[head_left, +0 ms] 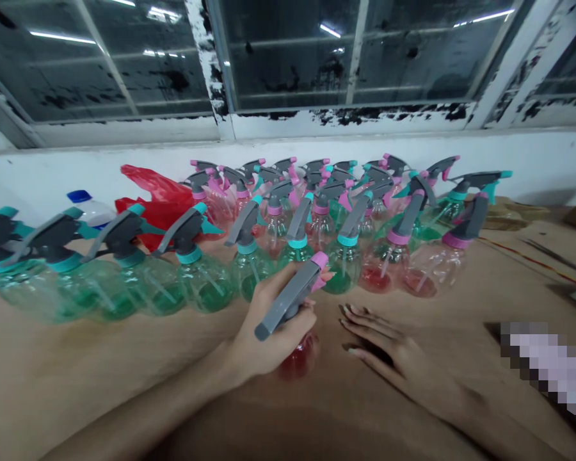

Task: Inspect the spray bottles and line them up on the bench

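My left hand (273, 326) is wrapped round the neck of a pink spray bottle (297, 358) with a grey and pink trigger head. Its nozzle points away from me, and the hand covers the collar and most of the trigger. Low on the table to the right lies my right hand (384, 342), palm down with fingers stretched out, holding nothing. Beyond both hands runs a front row of clear spray bottles: green ones with teal collars, such as this green spray bottle (204, 288), and pink ones at the right end, such as this pink spray bottle (434, 269).
More spray bottles (321, 221) crowd behind the front row. A red plastic bag (156, 192) and a blue-capped white bottle (89, 208) stand at the back left. At right are tweezers (557, 255) and a blurred-out pinkish object (552, 365). Windows (288, 57) line the wall.
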`<action>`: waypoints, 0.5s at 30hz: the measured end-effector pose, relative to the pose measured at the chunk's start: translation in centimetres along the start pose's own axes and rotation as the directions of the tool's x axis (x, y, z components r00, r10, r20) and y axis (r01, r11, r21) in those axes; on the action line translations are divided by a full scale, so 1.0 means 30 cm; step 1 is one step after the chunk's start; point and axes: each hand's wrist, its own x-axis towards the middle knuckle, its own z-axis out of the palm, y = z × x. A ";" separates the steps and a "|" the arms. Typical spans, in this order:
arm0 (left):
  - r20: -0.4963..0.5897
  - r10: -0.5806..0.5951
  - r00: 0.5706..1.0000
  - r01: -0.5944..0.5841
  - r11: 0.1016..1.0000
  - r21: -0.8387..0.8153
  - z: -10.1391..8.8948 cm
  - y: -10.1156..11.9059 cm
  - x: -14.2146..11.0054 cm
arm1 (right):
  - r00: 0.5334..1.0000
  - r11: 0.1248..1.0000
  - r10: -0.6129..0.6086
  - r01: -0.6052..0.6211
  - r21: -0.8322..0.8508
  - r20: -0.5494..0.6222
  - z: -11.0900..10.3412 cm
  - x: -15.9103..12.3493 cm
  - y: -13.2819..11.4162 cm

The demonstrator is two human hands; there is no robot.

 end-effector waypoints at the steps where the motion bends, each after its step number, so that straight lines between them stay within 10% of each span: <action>1: 0.003 0.003 1.000 -0.003 1.000 0.010 -0.001 0.000 -0.001 | 1.000 1.000 0.001 -0.001 -0.003 -0.004 0.000 0.000 0.000; 15: -0.030 0.019 0.999 -0.017 0.998 0.063 -0.024 0.018 0.012 | 1.000 1.000 0.010 -0.010 -0.019 0.028 0.001 -0.002 0.004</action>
